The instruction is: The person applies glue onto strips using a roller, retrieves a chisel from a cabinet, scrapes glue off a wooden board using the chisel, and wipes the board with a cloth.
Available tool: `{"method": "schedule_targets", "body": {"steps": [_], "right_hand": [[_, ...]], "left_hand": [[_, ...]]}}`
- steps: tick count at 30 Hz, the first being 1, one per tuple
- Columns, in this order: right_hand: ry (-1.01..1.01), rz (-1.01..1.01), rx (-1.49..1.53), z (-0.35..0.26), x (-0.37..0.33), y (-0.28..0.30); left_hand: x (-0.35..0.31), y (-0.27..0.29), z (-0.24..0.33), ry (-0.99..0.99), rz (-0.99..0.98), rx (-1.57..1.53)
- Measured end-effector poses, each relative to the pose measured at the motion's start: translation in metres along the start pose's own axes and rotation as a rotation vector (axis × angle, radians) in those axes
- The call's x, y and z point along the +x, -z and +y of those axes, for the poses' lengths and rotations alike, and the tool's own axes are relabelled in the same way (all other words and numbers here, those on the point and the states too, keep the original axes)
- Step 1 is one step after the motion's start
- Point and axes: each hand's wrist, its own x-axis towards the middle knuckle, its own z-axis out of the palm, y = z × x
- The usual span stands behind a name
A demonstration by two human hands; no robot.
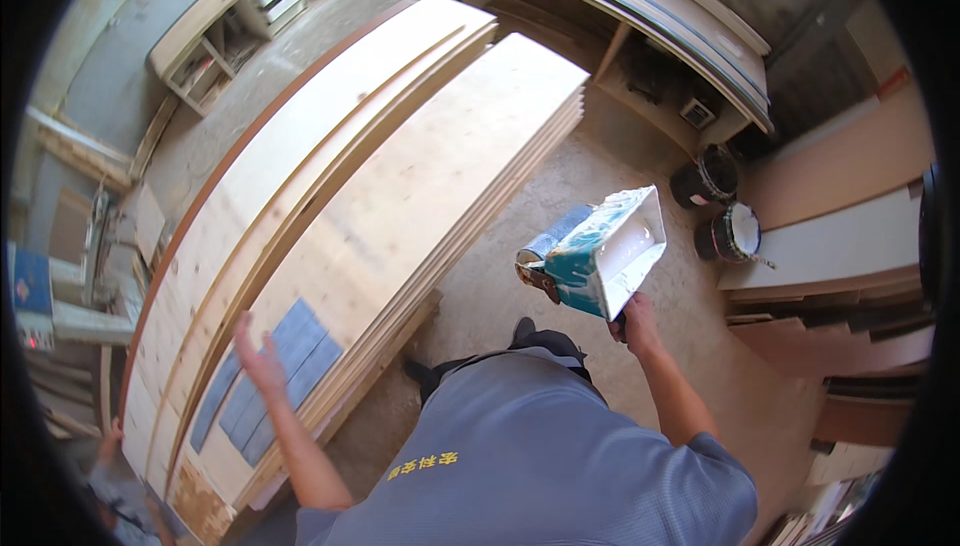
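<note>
My right hand is closed round the handle of a teal hand-held glue spreader. Its hopper is open at the top and crusted with white glue, and a blue-grey roller runs along one side. It is held out over the floor, right of the board stack. My left hand hovers with its fingers apart near several flat blue-grey strips. These strips lie at the near end of a long pale plywood board, the top one of a stack. Whether the left hand touches them I cannot tell.
A second board stack stands alongside on the left. Another person's hand is at its near end. Two black buckets with white residue stand at right, by leaning panels. A bench with shelves is at the back.
</note>
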Motion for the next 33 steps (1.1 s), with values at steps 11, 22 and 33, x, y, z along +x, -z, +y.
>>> {"method": "schedule_targets", "body": {"steps": [11,22,33], "right_hand": [[0.059,0.315,0.048,-0.041,0.068,0.130],[0.025,0.716,0.101,-0.148,0.217,0.317],[0.142,0.807,0.031,-0.274,0.428,0.545]], "left_hand": [[0.006,-0.260,0.190,-0.129,-0.411,-0.295],[0.168,-0.535,0.404,-0.140,-0.303,-0.619],[0.247,-0.713,0.679,-0.654,-0.768,-0.673]]}}
